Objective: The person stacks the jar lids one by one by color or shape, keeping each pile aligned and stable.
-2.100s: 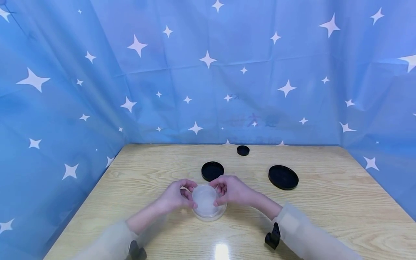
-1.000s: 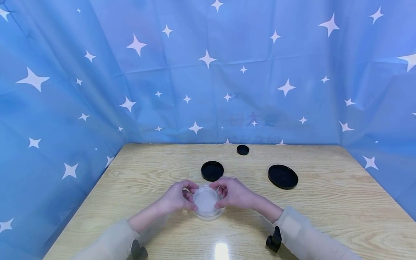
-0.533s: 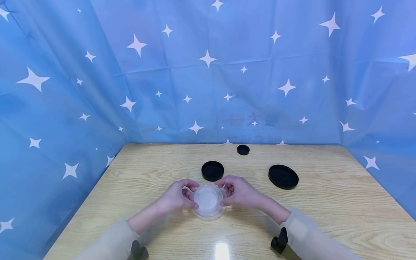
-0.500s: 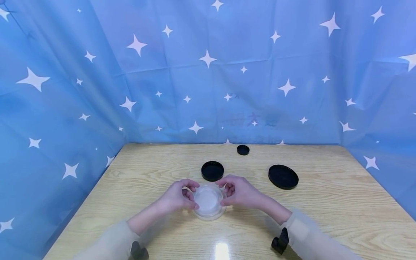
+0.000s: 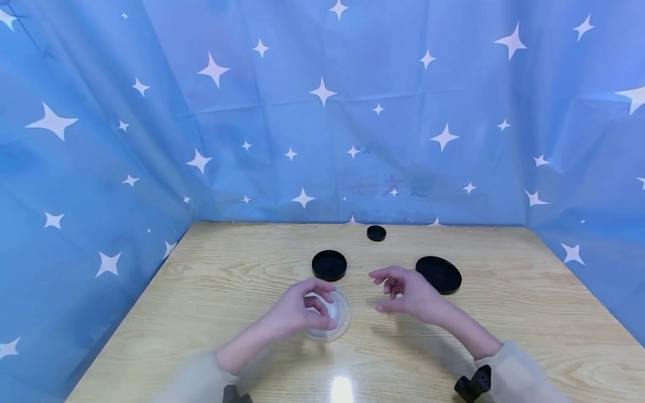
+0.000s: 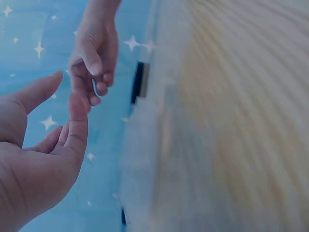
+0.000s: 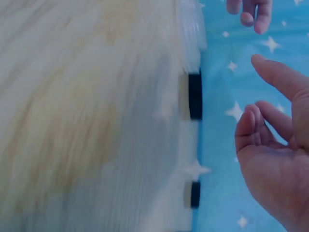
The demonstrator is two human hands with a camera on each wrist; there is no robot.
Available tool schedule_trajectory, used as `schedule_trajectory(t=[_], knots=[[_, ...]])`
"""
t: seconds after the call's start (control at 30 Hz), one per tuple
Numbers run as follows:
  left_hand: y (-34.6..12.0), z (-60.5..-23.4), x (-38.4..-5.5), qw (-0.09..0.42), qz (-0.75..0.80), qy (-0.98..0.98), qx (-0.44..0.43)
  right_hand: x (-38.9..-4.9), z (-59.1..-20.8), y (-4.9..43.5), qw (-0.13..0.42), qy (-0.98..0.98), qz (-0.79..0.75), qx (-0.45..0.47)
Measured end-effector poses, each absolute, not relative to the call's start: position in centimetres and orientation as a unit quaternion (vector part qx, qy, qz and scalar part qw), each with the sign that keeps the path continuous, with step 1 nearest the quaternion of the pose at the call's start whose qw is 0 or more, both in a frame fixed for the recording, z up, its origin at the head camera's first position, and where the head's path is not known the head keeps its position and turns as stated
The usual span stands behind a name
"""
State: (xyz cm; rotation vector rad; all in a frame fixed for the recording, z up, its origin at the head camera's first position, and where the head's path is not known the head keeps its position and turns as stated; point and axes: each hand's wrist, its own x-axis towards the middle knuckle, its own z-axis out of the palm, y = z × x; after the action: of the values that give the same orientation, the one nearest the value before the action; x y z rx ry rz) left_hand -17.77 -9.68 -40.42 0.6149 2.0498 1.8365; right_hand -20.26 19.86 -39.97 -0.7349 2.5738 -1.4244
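Note:
A clear round plastic container (image 5: 344,318) with stepped rims stands on the table, partly hidden behind my left hand (image 5: 308,309). That hand hovers over its left side with loosely bent fingers. The left wrist view shows nothing between its thumb and fingers (image 6: 77,128), and the translucent container wall (image 6: 137,145) beyond. My right hand (image 5: 410,294) is raised to the right of the container, thumb and fingers apart, holding nothing. Just behind it lies a large black round lid (image 5: 439,275), slightly overlapped by the hand in the head view.
A medium black lid (image 5: 329,265) lies right behind the container. A small black lid (image 5: 376,233) is near the back edge of the wooden table (image 5: 242,252). A blue curtain (image 5: 282,123) with white stars hangs behind and along the sides.
Both hands have come away from the container's sides. My right hand has moved right, towards the large black lid; my left hand has shifted right, over the container. The lids have stayed put.

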Motion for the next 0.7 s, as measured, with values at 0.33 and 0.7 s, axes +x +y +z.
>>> schedule_trajectory(t=[0.33, 0.7], knots=[[-3.5, -39.1, -18.3, 0.167, 0.645, 0.710, 0.230, -19.8, -40.2, 25.0, 0.017, 0.847, -0.484, -0.219], [1.9, -40.0, -21.0, 0.124, 0.635, 0.740, 0.184, -19.6, -40.6, 30.9, -0.033, 0.870, -0.466, -0.158]])
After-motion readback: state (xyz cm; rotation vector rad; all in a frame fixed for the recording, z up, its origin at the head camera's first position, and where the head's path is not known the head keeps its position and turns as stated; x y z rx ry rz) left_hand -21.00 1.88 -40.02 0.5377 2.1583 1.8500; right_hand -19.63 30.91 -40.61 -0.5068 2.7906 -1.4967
